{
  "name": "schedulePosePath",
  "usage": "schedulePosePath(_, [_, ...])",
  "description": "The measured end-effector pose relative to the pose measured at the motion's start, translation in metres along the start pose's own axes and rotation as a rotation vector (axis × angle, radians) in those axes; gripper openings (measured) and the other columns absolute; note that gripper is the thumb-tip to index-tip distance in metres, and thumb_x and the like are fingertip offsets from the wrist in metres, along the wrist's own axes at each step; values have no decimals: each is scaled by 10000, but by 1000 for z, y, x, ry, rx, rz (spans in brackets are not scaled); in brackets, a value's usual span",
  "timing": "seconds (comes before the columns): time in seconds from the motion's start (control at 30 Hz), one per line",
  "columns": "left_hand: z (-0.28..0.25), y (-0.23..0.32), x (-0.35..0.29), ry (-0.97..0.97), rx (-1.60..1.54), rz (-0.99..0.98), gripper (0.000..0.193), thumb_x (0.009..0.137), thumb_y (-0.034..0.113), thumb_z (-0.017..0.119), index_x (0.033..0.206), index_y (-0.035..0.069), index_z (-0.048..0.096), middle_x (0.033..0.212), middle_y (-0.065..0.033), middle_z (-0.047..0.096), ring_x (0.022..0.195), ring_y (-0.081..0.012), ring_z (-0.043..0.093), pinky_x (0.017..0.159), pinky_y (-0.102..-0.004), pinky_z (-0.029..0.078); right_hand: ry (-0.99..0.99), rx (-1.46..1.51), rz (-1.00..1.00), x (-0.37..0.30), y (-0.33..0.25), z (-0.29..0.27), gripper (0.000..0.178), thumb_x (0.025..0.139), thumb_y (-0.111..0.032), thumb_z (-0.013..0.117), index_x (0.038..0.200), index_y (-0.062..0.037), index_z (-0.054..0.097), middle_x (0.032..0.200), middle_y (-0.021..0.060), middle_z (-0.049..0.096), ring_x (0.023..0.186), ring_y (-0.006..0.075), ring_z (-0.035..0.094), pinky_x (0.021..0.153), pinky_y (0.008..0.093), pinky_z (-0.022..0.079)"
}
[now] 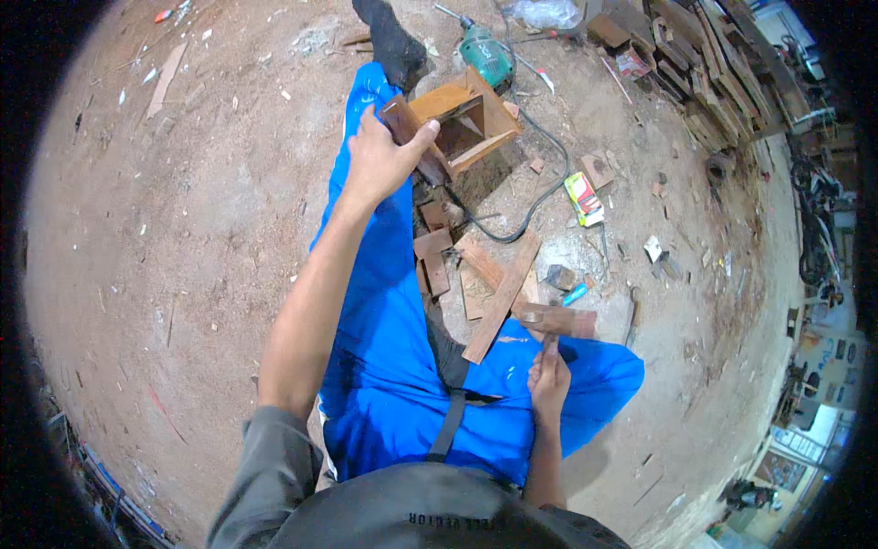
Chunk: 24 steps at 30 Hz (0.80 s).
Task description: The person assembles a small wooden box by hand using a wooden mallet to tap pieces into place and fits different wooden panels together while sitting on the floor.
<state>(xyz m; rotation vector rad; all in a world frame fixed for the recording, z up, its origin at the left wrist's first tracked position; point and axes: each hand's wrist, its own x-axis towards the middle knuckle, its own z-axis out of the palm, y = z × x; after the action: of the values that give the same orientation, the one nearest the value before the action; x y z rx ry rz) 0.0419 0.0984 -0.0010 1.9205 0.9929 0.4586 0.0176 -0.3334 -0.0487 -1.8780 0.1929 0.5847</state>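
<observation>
Out in front, my left hand [380,160] is closed round the near-left side of a small open wooden box [498,114]. The thumb lies over the box's rim, and a dark brown wood piece shows along that side. My right hand [549,380] grips the handle of a wooden mallet [572,321] above my bent right leg. The mallet's head is slightly smeared by motion and stays apart from the box. Between my legs, a long thin wooden strip [503,297] lies across another strip [480,259], close to the mallet.
Beyond the box lies a green power drill [485,55], its black cord [549,188] curving across the dirt floor. A small yellow-and-red carton [583,199], a blue lighter-like object [575,294] and wood offcuts [437,265] lie about. Planks [700,73] are stacked at far right.
</observation>
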Motion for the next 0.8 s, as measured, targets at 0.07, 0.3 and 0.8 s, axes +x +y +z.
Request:
schedulePosePath(0.07, [22,-32,29,116,233,31,1009,742,568,797,1347,-157,442,1321,-337,537,1252,-452,519,1029,-512,441,16,-95,-5,1,-2,8,482,1072,-432,474,789,-50,548,603,-28,462,495,60,418,438,240,329])
schedulePosePath(0.3, [47,-39,6,393,270,282,894,645,425,871,1263,-113,513,1191,-278,589,1127,-396,593,979,-445,483,19,-425,-358,-1,-5,12,479,1059,-345,474,807,41,603,650,169,619,570,311,625,574,437,472])
schedulePosePath(0.8, [60,-50,-43,-116,-54,582,1149,621,170,917,1536,-31,250,1426,-224,513,1308,-324,534,1113,-380,409,-31,-209,-310,44,-59,0,476,1078,-346,453,770,-8,587,583,35,509,553,179,527,523,372,418])
